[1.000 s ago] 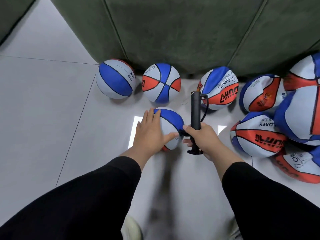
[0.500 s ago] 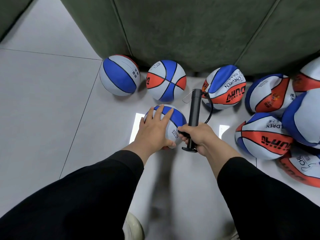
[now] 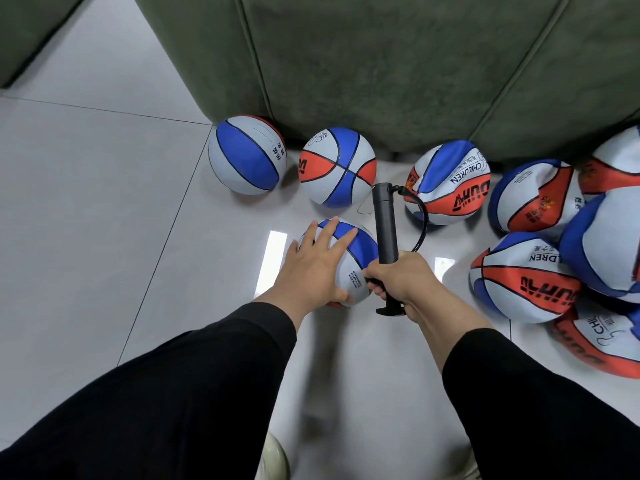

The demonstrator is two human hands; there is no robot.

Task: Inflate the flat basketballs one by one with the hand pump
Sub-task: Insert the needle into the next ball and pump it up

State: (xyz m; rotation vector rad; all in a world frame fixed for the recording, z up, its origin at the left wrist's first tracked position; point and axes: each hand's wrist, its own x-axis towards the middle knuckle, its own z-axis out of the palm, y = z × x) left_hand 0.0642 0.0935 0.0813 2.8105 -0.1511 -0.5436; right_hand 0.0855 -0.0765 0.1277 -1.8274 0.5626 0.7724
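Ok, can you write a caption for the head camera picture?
Left hand steadies a basketball while the right hand grips the black pump.

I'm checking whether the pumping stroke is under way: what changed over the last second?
The right hand has drawn the pump handle out from the barrel. The left hand still rests spread on the ball; the other balls stayed put.

Pale grey tiled floor [image 3: 104, 237]. Two round basketballs [image 3: 337, 167] lie far centre beside a green sofa [image 3: 381, 64]; crumpled flat basketballs [image 3: 540, 268] heap at right.
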